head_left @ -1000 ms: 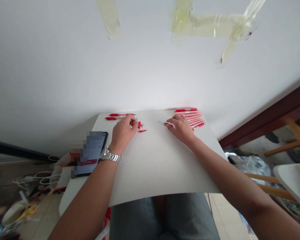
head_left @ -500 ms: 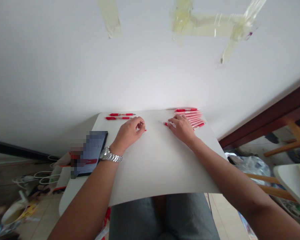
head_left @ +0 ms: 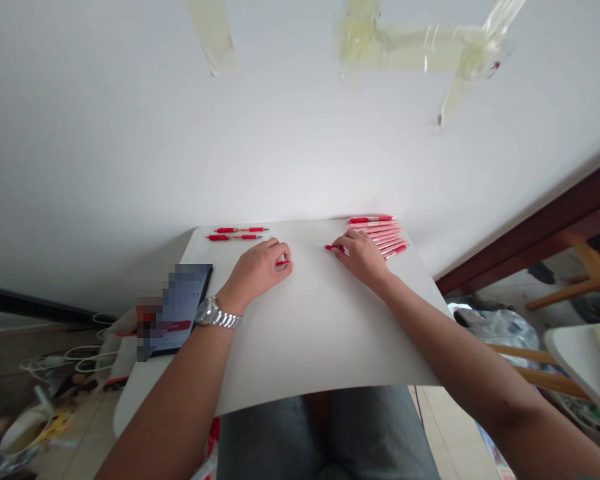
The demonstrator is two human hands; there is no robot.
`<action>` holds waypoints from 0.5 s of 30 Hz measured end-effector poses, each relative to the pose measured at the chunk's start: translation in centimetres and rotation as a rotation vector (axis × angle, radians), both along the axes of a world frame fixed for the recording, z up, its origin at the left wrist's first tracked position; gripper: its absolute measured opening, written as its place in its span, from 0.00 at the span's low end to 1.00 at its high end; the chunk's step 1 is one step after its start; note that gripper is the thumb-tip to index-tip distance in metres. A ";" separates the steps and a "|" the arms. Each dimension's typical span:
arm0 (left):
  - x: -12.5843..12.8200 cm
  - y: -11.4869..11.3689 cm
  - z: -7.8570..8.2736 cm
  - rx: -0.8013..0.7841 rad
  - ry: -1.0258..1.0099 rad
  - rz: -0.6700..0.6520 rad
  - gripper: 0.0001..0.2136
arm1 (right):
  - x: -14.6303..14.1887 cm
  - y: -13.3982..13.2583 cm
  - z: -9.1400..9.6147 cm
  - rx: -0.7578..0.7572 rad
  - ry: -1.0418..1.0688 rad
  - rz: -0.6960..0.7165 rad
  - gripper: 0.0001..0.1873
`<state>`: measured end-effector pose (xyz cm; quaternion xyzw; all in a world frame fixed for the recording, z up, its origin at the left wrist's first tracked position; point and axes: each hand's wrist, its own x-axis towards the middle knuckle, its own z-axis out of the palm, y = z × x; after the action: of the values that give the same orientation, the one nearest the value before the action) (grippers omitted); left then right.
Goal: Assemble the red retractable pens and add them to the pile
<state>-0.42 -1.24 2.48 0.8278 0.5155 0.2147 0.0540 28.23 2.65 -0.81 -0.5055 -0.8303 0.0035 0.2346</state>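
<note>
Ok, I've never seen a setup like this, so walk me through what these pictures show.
There is no machine here: you see a person's own two bare hands. One camera, worn on the head, takes every picture, looking forward and down. Below is a white table. At its far left lie two red pens; at its far right, beside the right hand, is a row of red pens. A device with a screen lies near the left forearm, which wears a metal watch. The right hand holds a red pen part in its fingertips. In the curl of the left hand shows a small red piece; whether it is gripped, I cannot tell.
</note>
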 end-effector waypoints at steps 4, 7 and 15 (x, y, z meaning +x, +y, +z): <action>0.0 0.0 -0.1 0.000 0.006 -0.003 0.01 | -0.1 0.0 -0.1 0.020 0.039 0.019 0.07; 0.1 0.0 -0.2 -0.002 0.009 -0.010 0.02 | -0.1 -0.1 -0.1 0.035 0.067 0.037 0.06; 0.0 0.4 -0.9 -0.009 -0.013 -0.002 0.03 | -0.3 -0.1 0.0 0.080 0.122 0.117 0.08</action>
<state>-0.39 -0.82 1.58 0.8268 0.5151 0.2176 0.0613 27.94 2.59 -0.83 -0.4450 -0.8421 0.0148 0.3043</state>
